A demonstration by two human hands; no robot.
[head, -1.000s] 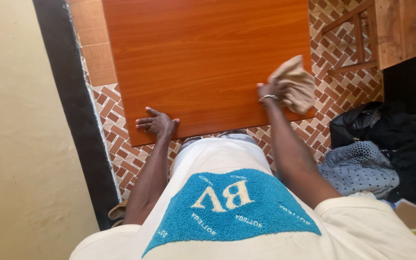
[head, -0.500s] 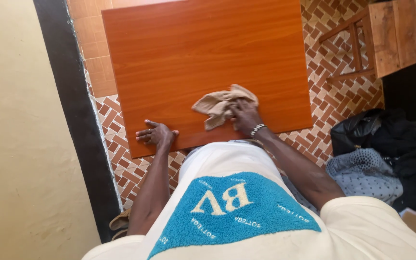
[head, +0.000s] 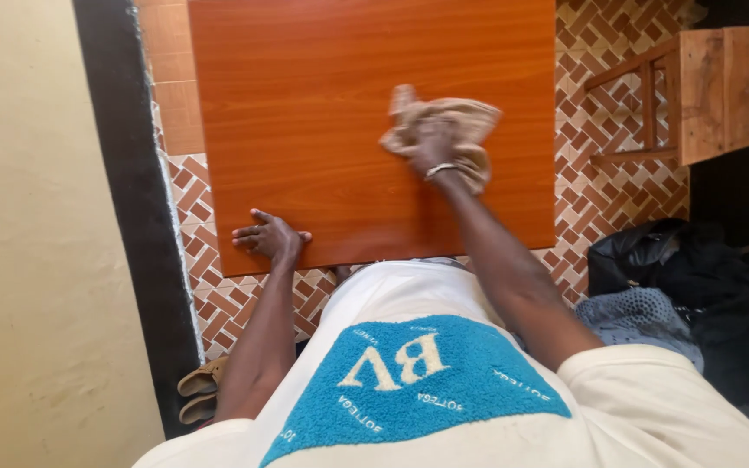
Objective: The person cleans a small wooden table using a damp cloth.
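An orange-brown wooden tabletop (head: 322, 113) fills the upper middle of the head view. My right hand (head: 433, 146) presses a crumpled beige cloth (head: 470, 121) flat against the tabletop, right of centre; a metal bracelet circles that wrist. My left hand (head: 267, 238) rests palm down on the table's near edge at the left, fingers spread, holding nothing. My white shirt with a blue patch covers the lower part of the view.
A yellow wall (head: 28, 243) with a black base strip runs along the left. The floor (head: 617, 199) has brown and white herringbone tiles. A wooden chair (head: 704, 95) stands at the upper right. A black bag (head: 695, 277) and speckled fabric (head: 643, 316) lie at the right. Sandals (head: 197, 390) sit bottom left.
My right hand has carried the cloth from the table's right edge to the near middle, then up and away across the surface. My left hand stayed on the near edge.
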